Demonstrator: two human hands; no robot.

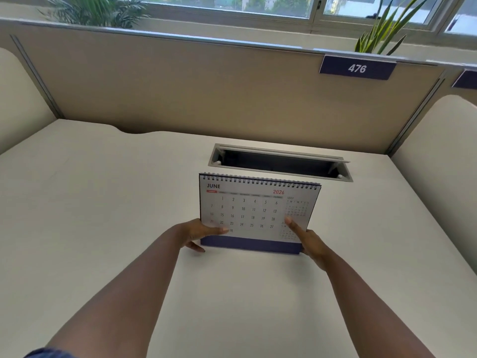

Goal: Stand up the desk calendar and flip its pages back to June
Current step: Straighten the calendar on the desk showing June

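Desk calendar (255, 213) is seen upright at the centre of the frame, standing on the pale bench (103, 202) with its spiral binding along the top edge. JUNE and 2026 are printed on the page facing the camera; smaller month grids are set at the page's right side. A dark blue base strip is visible along the bottom of the calendar.

Left hand (198, 235) is clamped on the lower left corner — the thumb is laid across the front of the page near the bottom row of dates, and the fingers are wrapped behind and under the base. Right hand (308, 241) is clamped on the lower right corner, with the thumb pressed on the page face beside the small grids and the fingers hidden behind the edge. Both bare forearms are extended from the bottom of the frame.

Just behind the calendar, an open cable tray (278, 161) is recessed in the bench. A beige partition (180, 86) is placed across the upper half of the frame, and a blue tag marked 476 (357, 68) is fixed at its upper right. Plants (95, 11) are seen along the top — beyond them, windows.
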